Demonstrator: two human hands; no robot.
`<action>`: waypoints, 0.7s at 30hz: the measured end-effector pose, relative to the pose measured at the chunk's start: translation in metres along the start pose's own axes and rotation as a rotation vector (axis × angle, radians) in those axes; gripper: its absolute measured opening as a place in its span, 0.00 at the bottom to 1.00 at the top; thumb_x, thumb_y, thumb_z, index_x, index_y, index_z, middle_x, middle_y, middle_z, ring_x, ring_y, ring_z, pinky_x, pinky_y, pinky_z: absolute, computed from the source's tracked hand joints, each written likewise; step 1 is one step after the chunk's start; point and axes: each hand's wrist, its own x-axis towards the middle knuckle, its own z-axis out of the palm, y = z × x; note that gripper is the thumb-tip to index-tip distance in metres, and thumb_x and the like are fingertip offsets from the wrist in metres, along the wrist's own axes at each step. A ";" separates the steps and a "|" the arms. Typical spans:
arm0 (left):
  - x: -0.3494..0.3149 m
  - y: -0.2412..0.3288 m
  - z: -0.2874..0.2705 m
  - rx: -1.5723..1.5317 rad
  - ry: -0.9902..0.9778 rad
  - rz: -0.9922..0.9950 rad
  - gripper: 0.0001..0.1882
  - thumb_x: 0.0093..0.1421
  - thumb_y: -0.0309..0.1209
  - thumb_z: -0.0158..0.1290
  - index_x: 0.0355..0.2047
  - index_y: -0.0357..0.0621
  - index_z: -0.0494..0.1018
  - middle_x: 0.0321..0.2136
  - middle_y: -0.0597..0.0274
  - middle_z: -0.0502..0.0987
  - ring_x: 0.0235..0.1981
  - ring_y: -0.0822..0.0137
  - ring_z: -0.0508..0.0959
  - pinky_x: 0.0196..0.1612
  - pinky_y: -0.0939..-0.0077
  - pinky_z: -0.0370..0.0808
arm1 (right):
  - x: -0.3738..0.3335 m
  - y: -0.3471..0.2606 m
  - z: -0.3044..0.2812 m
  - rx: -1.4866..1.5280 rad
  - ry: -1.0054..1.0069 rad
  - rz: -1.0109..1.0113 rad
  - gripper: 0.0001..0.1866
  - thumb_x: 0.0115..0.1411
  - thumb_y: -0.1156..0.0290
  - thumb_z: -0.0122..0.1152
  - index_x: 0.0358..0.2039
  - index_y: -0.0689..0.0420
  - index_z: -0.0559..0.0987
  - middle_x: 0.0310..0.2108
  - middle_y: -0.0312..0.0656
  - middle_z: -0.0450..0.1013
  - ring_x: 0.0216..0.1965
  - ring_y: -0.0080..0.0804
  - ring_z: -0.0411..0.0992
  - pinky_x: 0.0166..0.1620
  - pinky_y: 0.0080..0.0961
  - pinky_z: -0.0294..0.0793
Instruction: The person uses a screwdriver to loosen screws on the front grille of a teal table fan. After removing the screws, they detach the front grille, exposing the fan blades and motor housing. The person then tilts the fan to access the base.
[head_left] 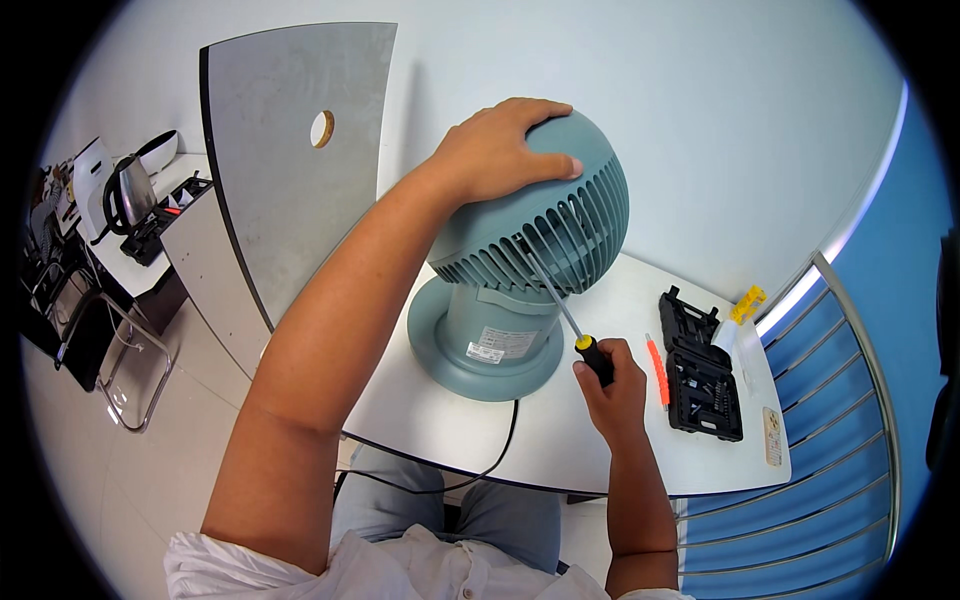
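Note:
A rounded grey-green fan (500, 225) stands on the white table, its slotted back grille facing me. My left hand (505, 150) rests on top of the fan's head, thumb and fingers spread over the shell. In my right hand (618, 392) is a screwdriver (558, 300) with a black and yellow handle. Its long metal shaft points up and left, and the tip reaches the grille slots at the lower middle of the head. Whether the tip sits in a screw is too small to tell. A label is stuck on the fan's base.
An opened black tool case (703, 395) with bits lies on the right of the table (600, 455), beside an orange-red strip (657, 370) and a yellow item (748, 304). A black cord (500, 455) hangs over the front edge. A grey panel (300, 150) stands left, a metal railing (880, 400) right.

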 end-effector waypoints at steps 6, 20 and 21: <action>0.000 0.001 0.000 -0.001 0.002 0.004 0.38 0.48 0.49 0.57 0.59 0.48 0.66 0.57 0.50 0.67 0.56 0.54 0.69 0.58 0.65 0.66 | -0.002 -0.001 -0.001 -0.008 0.017 -0.031 0.14 0.53 0.69 0.66 0.36 0.60 0.72 0.23 0.43 0.72 0.22 0.31 0.71 0.30 0.24 0.71; 0.000 0.001 0.000 0.008 -0.002 -0.009 0.39 0.48 0.50 0.57 0.59 0.49 0.66 0.57 0.51 0.66 0.56 0.54 0.69 0.59 0.65 0.65 | -0.004 0.000 -0.003 -0.040 0.044 -0.037 0.14 0.53 0.68 0.66 0.36 0.59 0.72 0.23 0.43 0.72 0.22 0.33 0.71 0.30 0.25 0.71; 0.000 0.001 -0.001 0.007 -0.005 -0.011 0.38 0.48 0.50 0.57 0.59 0.49 0.66 0.57 0.51 0.66 0.56 0.54 0.69 0.59 0.65 0.65 | -0.003 -0.001 -0.003 -0.045 0.037 -0.034 0.14 0.53 0.68 0.66 0.36 0.59 0.72 0.23 0.43 0.72 0.22 0.33 0.72 0.30 0.25 0.71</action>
